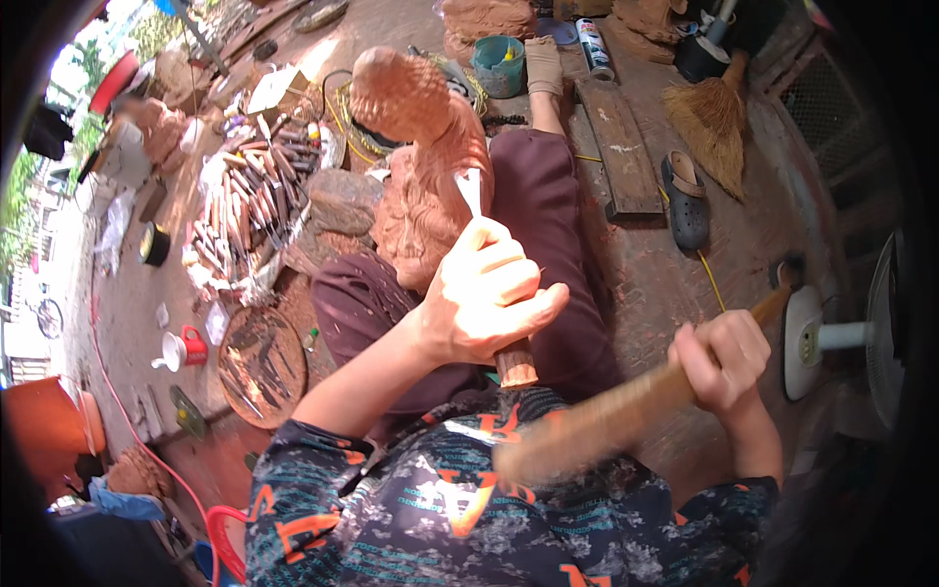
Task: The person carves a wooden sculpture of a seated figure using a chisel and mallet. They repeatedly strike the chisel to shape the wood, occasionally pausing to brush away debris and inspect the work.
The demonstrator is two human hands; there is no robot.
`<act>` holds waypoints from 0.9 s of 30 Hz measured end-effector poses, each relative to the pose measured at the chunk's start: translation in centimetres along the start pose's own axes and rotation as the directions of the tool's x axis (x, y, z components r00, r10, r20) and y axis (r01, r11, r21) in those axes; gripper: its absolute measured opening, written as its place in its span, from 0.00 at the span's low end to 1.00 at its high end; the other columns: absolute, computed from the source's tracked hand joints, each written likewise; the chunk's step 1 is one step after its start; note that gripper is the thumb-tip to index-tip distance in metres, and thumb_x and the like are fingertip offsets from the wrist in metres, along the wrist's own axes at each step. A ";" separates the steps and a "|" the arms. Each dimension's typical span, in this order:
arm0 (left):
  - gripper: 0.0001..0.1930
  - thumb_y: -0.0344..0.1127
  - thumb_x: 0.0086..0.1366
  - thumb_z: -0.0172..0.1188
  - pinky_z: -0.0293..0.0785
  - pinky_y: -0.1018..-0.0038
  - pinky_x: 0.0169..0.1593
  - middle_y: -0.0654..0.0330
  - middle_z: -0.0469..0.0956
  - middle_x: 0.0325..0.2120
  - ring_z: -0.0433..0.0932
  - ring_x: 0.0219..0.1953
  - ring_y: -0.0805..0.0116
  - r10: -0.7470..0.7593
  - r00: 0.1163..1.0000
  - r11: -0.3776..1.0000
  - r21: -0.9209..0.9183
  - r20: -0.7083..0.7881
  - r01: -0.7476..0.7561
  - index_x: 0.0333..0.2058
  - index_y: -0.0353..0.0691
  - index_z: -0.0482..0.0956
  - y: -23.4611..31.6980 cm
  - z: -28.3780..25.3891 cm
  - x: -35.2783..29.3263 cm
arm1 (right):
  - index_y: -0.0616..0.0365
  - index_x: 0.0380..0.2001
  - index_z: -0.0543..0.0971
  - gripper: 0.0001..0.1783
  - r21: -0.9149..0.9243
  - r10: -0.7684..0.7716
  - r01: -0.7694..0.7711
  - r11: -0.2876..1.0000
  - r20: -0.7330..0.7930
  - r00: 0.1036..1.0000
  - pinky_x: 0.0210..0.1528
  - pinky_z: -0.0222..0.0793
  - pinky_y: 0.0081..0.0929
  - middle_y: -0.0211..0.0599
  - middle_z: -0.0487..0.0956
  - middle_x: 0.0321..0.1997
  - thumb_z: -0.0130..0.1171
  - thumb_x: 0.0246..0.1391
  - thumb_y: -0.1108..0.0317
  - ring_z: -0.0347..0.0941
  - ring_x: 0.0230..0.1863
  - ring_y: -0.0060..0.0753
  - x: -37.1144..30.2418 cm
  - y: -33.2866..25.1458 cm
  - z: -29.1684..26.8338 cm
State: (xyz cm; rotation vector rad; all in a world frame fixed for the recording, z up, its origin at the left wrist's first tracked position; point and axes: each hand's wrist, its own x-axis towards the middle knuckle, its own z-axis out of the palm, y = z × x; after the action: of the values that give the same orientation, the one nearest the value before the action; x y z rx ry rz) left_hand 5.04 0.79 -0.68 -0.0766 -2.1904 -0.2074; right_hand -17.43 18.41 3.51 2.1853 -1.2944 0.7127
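Note:
My left hand (pixel 489 293) is closed round the wooden handle of a chisel (pixel 471 194), whose bright blade meets the chest of a carved reddish-brown figure (pixel 416 117). The figure stands between my legs, its rounded, bumpy head away from me. Out to the right, my right hand (pixel 724 360) grips a wooden mallet (pixel 597 421), smeared by motion. The mallet's thick end lies to the lower left, apart from the butt of the chisel handle. My left fingers hide part of the handle.
Many wood-handled chisels (pixel 249 196) lie piled left of the figure. Nearer are a round wooden board (pixel 235 357) with tools and a red-and-white mug (pixel 186 348). To the right are a wooden plank (pixel 621 147), a dark clog (pixel 687 210), a straw broom (pixel 712 117) and a fan (pixel 841 338).

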 end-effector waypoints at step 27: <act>0.24 0.35 0.28 0.63 0.62 0.68 0.32 0.68 0.63 0.16 0.66 0.21 0.67 -0.071 0.994 0.996 -0.056 0.080 0.076 0.33 0.40 0.83 -0.1 -1.3 0.8 | 0.49 0.37 0.73 0.22 0.035 0.093 -0.091 0.995 -0.059 0.994 0.18 0.56 0.24 0.25 0.62 0.20 0.60 0.37 0.84 0.60 0.17 0.25 -0.3 0.7 1.1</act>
State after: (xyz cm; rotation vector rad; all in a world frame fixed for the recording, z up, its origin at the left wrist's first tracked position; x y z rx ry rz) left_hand 5.59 0.43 0.73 -0.0375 -2.2665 -0.3152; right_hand -17.94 17.62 2.59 2.1236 -1.3686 0.8352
